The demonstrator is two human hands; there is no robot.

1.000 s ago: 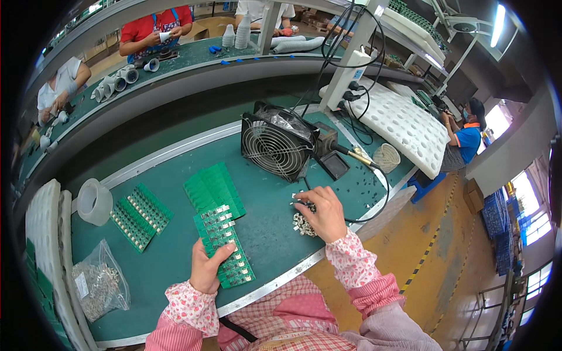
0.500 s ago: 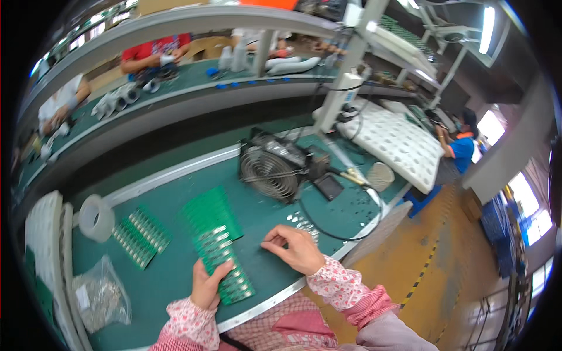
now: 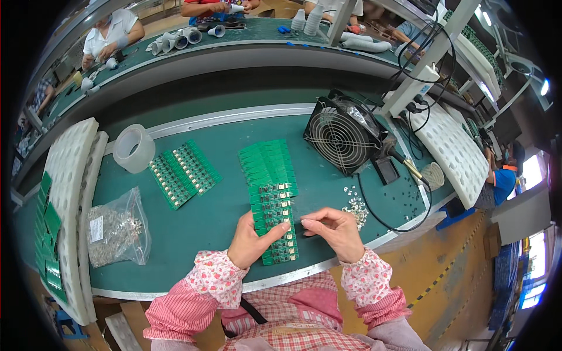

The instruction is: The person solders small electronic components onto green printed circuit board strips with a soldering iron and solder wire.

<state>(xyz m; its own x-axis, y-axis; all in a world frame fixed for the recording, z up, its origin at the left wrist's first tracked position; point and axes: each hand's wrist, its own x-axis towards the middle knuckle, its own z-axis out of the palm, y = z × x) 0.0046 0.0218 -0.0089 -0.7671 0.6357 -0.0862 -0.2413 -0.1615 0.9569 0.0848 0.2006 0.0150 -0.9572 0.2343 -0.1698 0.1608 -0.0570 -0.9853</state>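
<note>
A green circuit board panel [image 3: 272, 206], with a row of small white and dark parts along it, lies before me on the bench. My left hand [image 3: 253, 241] grips its left edge, the thumb lying across the face. Just off the right edge is my right hand [image 3: 336, 231], thumb and forefinger pinched together. Whatever is between those fingertips, if anything, is too small to make out. Plain green boards [image 3: 266, 161] extend beyond the panel's far end. A scatter of small whitish components [image 3: 355, 212] lies right beside my right hand.
Populated board panels [image 3: 196, 167], a clear tape roll [image 3: 133, 148] and a plastic bag of parts [image 3: 117, 231] are at left, beside white foam trays [image 3: 67, 193]. A fan [image 3: 339, 137] and a soldering iron [image 3: 410, 167] with a looping cable stand back right. People work across the bench.
The view has swung and levelled, so the bench sits differently in the picture. My right hand has come closer to the panel's right edge. My left hand still holds the panel.
</note>
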